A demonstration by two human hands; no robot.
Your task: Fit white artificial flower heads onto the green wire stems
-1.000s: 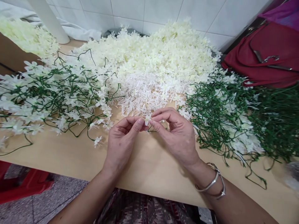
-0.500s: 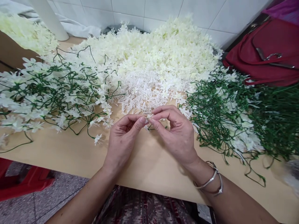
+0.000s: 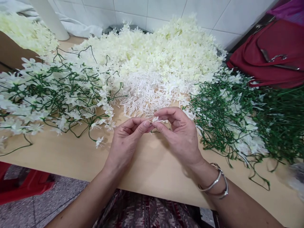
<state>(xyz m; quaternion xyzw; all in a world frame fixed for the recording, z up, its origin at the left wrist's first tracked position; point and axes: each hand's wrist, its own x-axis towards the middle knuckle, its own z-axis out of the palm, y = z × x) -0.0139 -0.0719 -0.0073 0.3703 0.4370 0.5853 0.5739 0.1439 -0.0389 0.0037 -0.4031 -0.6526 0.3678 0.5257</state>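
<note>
My left hand (image 3: 128,141) and my right hand (image 3: 180,134) meet fingertip to fingertip over the tan table (image 3: 71,155). Between the pinched fingers of both sits a small white artificial flower (image 3: 155,119) on a thin green stem. Just beyond the fingers lies a heap of white plastic stamens (image 3: 147,93). Behind that spreads a large pile of loose cream petals (image 3: 161,53). Two silver bangles ring my right wrist.
Green stems with white flowers fitted (image 3: 54,95) sprawl at the left. Mostly bare green stems (image 3: 239,114) lie at the right. A dark red bag (image 3: 270,53) rests at the far right by the tiled wall. A red stool (image 3: 26,186) stands below the table's edge.
The hands stay together at the same spot. The little flower has shifted slightly toward my right fingertips and the fingers have re-pinched it.
</note>
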